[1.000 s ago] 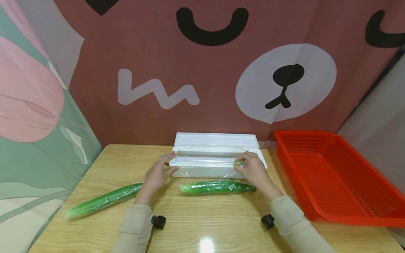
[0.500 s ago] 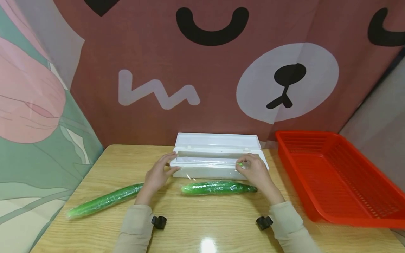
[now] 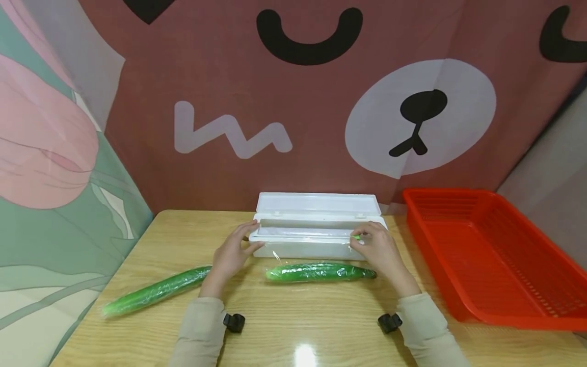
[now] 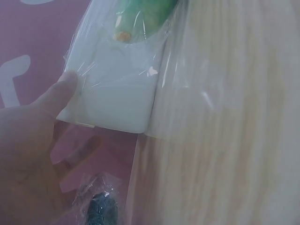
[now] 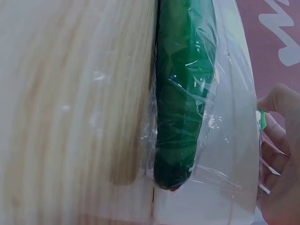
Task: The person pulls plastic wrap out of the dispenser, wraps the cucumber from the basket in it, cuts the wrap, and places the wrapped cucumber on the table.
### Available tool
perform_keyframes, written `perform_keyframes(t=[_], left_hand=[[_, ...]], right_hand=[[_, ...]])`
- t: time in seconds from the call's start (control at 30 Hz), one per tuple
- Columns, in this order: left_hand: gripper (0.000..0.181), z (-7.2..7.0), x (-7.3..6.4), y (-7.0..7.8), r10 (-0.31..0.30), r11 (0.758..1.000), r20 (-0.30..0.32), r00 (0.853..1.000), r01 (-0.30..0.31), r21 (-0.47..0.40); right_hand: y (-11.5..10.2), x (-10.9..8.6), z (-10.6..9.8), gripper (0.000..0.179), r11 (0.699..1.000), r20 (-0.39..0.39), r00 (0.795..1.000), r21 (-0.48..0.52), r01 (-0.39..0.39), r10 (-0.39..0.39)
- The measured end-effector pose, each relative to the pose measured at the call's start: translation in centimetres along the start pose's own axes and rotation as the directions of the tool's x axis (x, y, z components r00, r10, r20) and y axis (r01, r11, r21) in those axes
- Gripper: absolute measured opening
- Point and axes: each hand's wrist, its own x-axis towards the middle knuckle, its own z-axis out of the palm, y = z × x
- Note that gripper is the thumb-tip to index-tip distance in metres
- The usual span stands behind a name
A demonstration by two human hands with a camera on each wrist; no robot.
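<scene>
A white cling film dispenser box [image 3: 302, 251] lies at the back of the table with its lid [image 3: 318, 203] raised. My left hand [image 3: 231, 254] holds the box's left end, thumb at the front and fingers on top. At the right end, my right hand [image 3: 379, 250] pinches a small green slider [image 3: 357, 237] on the front edge. Clear film runs from the box over the table. On that film, just in front of the box, rests a green cucumber [image 5: 183, 93]. A second, film-wrapped cucumber [image 3: 156, 291] lies beside my left forearm, its far end hidden behind the wrist.
A red plastic basket [image 3: 451, 265] stands to the right of the box. Behind the table hangs a printed cloth [image 3: 220, 176]. Black wrist cameras [image 3: 235, 322] sit on both sleeves.
The head view has shifted slightly, so the table things appear a little further right. Both hands keep nearly the same places on the box, and the cucumbers stay put.
</scene>
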Motion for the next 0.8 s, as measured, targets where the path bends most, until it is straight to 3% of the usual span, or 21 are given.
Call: perform_keyframes(t=[0.37,0.57,0.8], left_hand=[[0.053,0.0,0.0,0.0,-0.009,1.0,-0.006,1.0,0.009,0.024],[0.053,0.0,0.0,0.0,-0.002,0.999,-0.012,1.0,0.002,0.038],[0.054,0.1,0.0,0.2,-0.01,0.999,-0.012,1.0,0.01,0.04]], right_hand=[[0.1,0.1,-0.2,0.006,0.999,-0.002,1.0,-0.03,0.025,-0.025],[0.4,0.1,-0.6,0.005,0.999,0.001,1.0,-0.055,0.0,0.0],[1.3,0.2,-1.3,0.006,0.995,-0.037,0.998,-0.085,0.046,-0.049]])
